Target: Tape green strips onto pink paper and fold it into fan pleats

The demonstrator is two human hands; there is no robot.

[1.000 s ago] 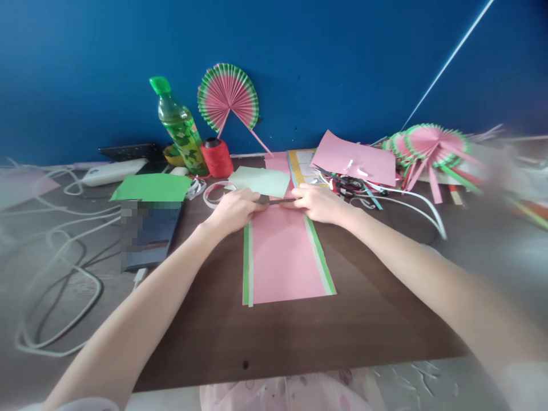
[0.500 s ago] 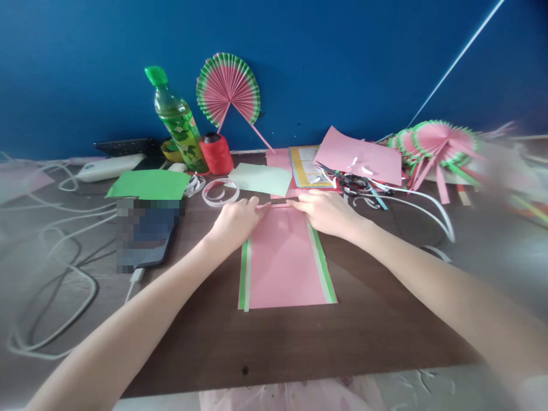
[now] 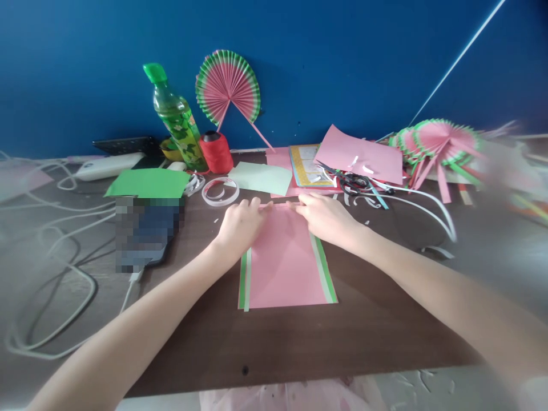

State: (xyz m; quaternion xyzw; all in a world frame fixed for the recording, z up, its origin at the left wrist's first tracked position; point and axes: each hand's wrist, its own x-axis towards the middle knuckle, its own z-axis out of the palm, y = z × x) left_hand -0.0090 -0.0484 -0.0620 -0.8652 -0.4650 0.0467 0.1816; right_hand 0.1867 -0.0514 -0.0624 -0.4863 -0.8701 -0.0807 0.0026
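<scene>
A pink paper sheet (image 3: 285, 262) with white and green strips down both long edges lies on the dark brown table (image 3: 299, 342). My left hand (image 3: 240, 224) and my right hand (image 3: 327, 216) rest on its far end, fingers curled and pinching a narrow fold along that edge. The fingertips of both hands almost meet at the middle of the fold.
A green bottle (image 3: 173, 117), red thread spool (image 3: 216, 151), tape ring (image 3: 220, 191), green sheet (image 3: 148, 184), pale sheet (image 3: 263, 178) and a phone (image 3: 145, 231) lie behind and left. A paper fan (image 3: 228, 85) leans on the blue wall. More fans (image 3: 436, 142), pink paper (image 3: 362, 154), scissors (image 3: 353, 182) and cables (image 3: 64, 251) surround.
The far end of the pink sheet has been folded over toward me, and both hands have shifted slightly nearer along it. The view has tilted a little.
</scene>
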